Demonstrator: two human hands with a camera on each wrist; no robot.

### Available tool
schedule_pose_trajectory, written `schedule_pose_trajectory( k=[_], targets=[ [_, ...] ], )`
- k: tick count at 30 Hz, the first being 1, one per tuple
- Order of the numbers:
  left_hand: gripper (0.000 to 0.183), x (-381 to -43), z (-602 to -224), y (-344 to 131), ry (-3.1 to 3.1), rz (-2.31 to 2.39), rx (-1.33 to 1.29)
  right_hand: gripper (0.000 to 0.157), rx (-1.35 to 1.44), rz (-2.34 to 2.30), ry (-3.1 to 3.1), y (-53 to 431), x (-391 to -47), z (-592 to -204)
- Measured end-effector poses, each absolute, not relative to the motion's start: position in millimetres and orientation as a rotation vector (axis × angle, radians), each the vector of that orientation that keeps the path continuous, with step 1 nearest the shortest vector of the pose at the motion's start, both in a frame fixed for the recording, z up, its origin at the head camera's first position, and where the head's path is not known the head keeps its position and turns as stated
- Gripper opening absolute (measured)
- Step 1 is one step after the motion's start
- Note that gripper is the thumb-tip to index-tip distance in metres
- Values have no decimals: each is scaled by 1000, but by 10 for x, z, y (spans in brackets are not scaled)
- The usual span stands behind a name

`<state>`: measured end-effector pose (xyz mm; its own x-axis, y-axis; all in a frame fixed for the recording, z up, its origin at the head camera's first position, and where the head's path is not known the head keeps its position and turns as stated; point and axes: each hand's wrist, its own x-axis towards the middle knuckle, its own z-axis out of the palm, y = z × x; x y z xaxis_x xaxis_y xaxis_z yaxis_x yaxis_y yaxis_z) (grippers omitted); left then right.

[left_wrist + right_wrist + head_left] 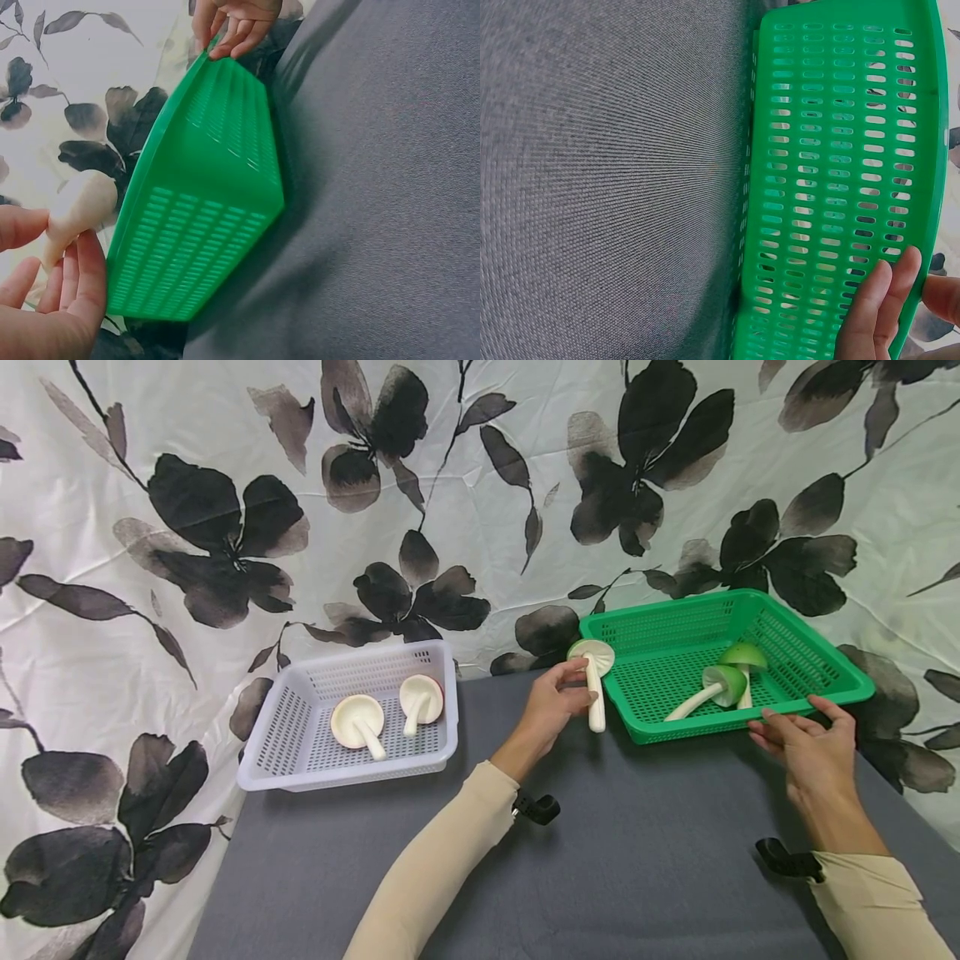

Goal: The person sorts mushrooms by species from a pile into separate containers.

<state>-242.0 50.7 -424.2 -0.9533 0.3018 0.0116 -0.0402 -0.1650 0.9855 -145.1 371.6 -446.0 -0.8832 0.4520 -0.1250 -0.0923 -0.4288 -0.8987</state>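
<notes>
A green-capped toy mushroom with a thick white stem is pinched between the thumb and fingers of my left hand, just off the left end of the green basket. In the left wrist view the pale stem end points at the camera. My right hand grips the basket's near rim toward its right corner, thumb and fingers on either side of the wall. Inside the basket lie two more green-capped mushrooms, one leaning by the other.
On the left stands a white basket holding two pale mushrooms, one left of the other, stems up. Both baskets rest on a grey cloth-covered table. Behind hangs a white curtain with dark flowers.
</notes>
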Motion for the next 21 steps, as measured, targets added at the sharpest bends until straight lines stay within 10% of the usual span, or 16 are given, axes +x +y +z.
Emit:
schedule_pose_trajectory(
  k=[21],
  targets=[
    [53, -2462, -4159, 777, 1888, 2166, 373, 74, -512, 2355, -1418, 3710, -1460, -4466]
  ],
)
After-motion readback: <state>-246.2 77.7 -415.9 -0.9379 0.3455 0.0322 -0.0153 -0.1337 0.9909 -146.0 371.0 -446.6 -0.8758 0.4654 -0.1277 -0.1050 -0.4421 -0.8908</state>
